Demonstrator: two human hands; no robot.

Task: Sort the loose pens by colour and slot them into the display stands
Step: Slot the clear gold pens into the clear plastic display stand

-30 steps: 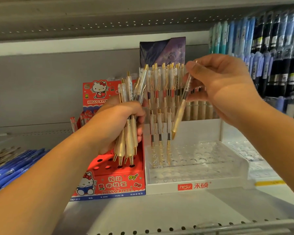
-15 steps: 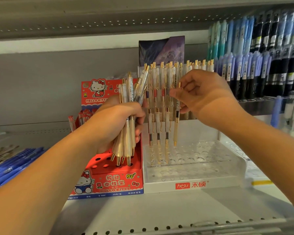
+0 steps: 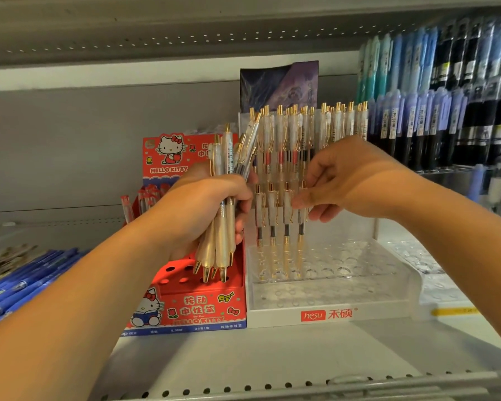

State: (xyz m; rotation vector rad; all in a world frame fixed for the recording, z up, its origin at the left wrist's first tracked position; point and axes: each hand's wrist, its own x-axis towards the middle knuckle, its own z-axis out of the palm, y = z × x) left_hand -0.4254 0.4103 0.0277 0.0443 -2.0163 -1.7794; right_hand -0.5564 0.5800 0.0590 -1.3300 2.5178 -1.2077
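Bunch of pens [image 3: 220,247] almost straight up, gold tips down, click tops up and leaning a bit to the right. Squeezed in the left hand [image 3: 211,204], fingers [image 3: 242,209] curled tight round the middle of the bunch, just above the red box [image 3: 191,308]. Fourth pen [image 3: 301,230] upright in the front row of the clear stand [image 3: 327,296], tip down in a hole, just beside three more like it. Pinched near its top by the right hand [image 3: 344,178], fingertips and thumb close together on it, a little blurry. Back-row pens [image 3: 301,131] standing tops up behind. Stand and box side by side on the shelf [image 3: 272,357]. Blue pens [image 3: 26,276] lying at the far left.
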